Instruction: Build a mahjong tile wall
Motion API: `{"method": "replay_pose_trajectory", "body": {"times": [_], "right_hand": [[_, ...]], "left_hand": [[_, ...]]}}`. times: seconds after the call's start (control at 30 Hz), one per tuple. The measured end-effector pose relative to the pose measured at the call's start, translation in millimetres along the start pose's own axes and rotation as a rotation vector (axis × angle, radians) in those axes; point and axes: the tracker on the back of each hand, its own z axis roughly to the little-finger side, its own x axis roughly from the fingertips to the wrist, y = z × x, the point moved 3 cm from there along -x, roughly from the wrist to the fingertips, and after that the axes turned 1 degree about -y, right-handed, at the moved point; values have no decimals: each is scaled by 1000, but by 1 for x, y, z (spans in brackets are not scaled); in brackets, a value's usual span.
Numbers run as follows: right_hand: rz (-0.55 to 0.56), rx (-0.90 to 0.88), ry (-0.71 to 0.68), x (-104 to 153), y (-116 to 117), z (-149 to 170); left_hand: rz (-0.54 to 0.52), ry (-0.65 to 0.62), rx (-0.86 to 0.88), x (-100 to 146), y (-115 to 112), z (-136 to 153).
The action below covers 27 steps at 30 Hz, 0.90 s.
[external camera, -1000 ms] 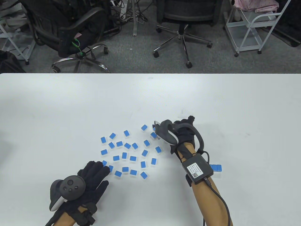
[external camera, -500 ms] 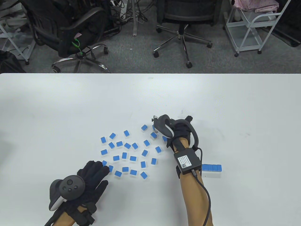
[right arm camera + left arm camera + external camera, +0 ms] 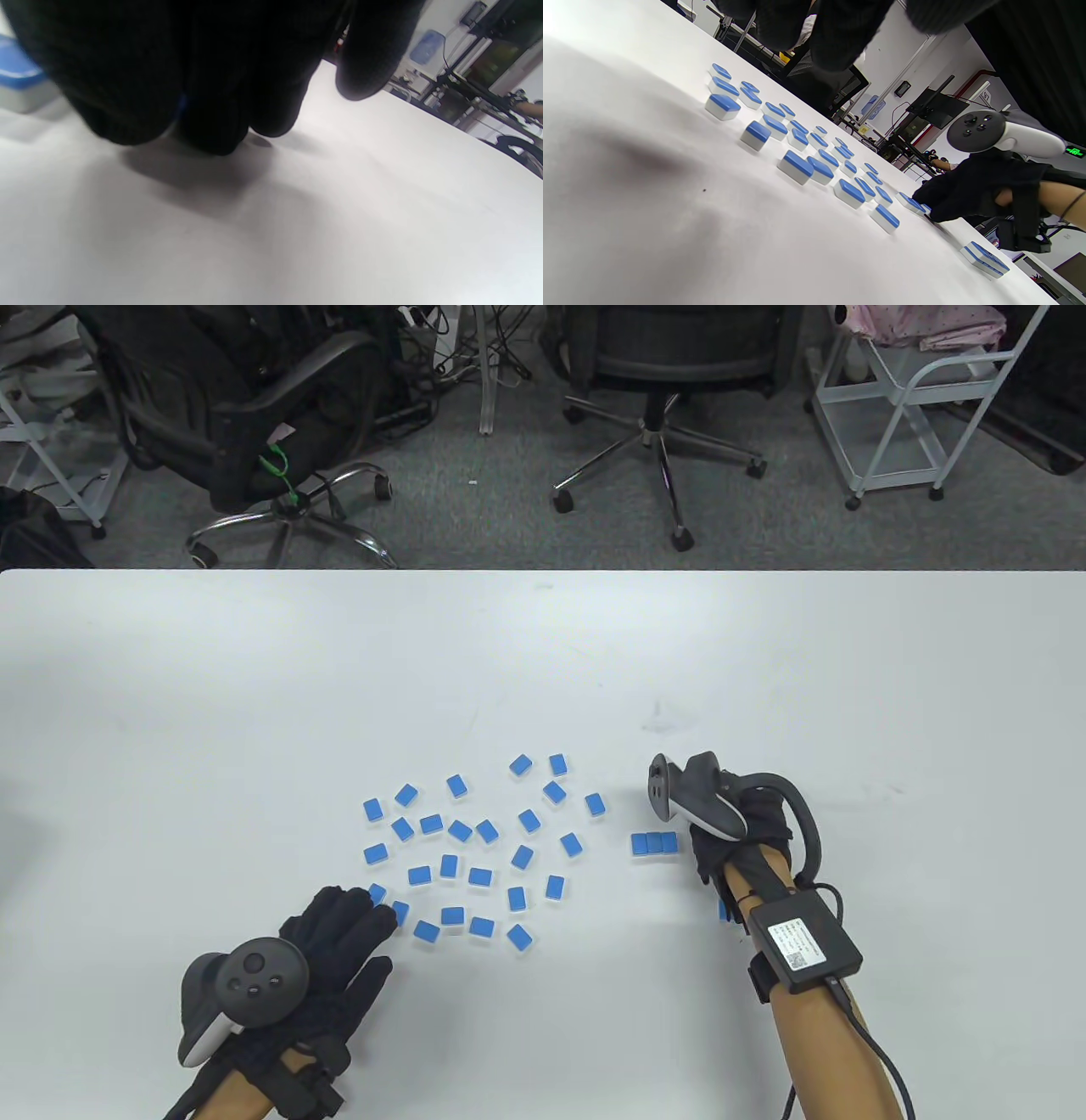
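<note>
A scatter of blue-backed mahjong tiles [image 3: 480,875] lies face down on the white surface [image 3: 254,687], spread across its near middle, each tile apart from its neighbours and turned at its own angle. Just right of the scatter, a short row of three tiles [image 3: 654,842] sits edge to edge, blue backs up. The right hand [image 3: 736,836] rests at the right end of that row, its glove touching or nearly touching the last tile; in the left wrist view its fingers [image 3: 931,199] reach down to the surface beside the tiles. The right wrist view shows the dark fingers bunched close over the surface, but whether they pinch a tile cannot be told. A sliver of blue [image 3: 723,909] shows just left of the right forearm, nearer than the row; most of it is hidden. The left hand [image 3: 339,942] lies flat at the near left of the scatter, fingers straight and held together, their tips touching the nearest tiles [image 3: 377,892]. Beyond the far edge of the surface stand office chairs [image 3: 662,381] on a grey carpet.
</note>
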Motion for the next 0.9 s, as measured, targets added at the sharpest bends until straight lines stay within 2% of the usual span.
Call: {"method": "replay_pose_trajectory", "body": {"times": [0.9], "right_hand": [[-9, -37, -28, 1, 2, -15]], "left_hand": [[0, -4, 3, 3, -1, -1]]}}
